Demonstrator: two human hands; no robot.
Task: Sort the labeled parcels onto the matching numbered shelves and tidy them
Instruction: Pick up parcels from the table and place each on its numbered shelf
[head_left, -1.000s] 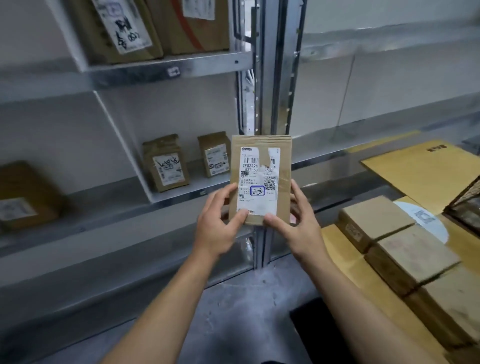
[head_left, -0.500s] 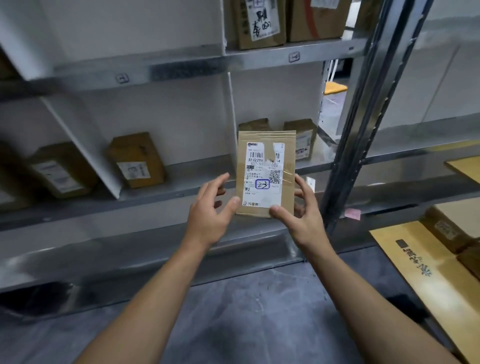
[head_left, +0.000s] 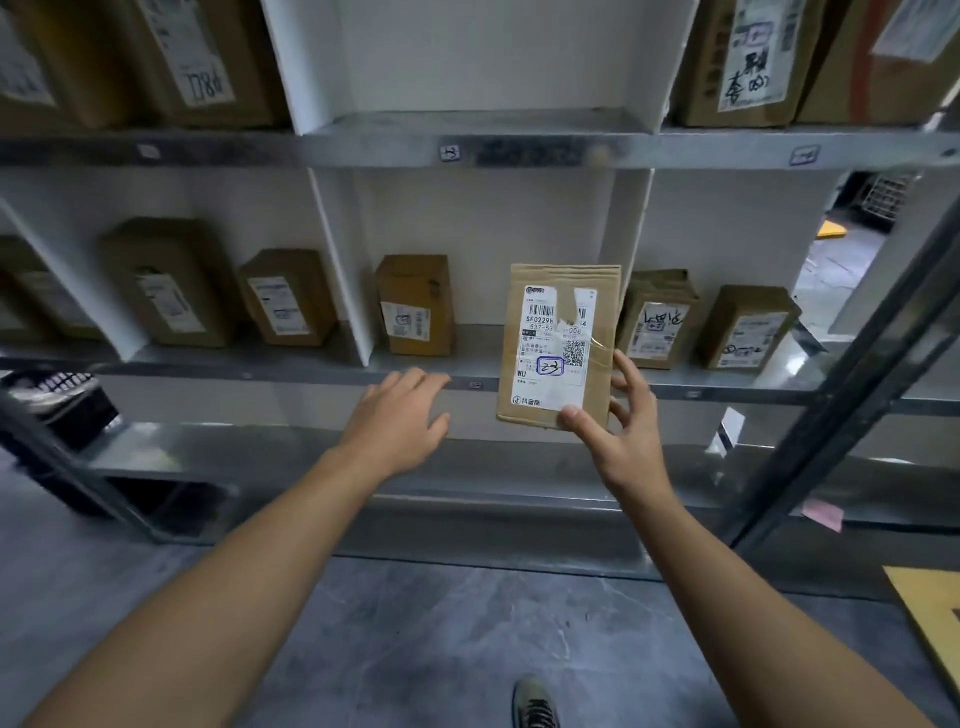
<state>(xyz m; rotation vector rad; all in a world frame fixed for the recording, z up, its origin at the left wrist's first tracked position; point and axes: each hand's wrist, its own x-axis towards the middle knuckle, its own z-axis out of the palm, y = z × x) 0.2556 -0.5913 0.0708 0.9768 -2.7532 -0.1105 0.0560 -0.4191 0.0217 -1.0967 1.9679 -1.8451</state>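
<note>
Right of a brown box (head_left: 415, 306) in the shelf's (head_left: 291, 370) mid bay, a labelled parcel (head_left: 558, 332) hand-marked "23" is held upright just in front of the front edge. The no. is best checked vs. the small tag (head_left: 475, 385) on that edge before the parcel is slid in beside the box, label outward, w/o knocking it. The left hand (head_left: 400, 415) is spread flat, fingers straight, nothing held, at the front edge (contact can't be told), while the parcel's lower right corner is pinched by the right hand (head_left: 618, 441), thumb in front, fingers behind.
</note>
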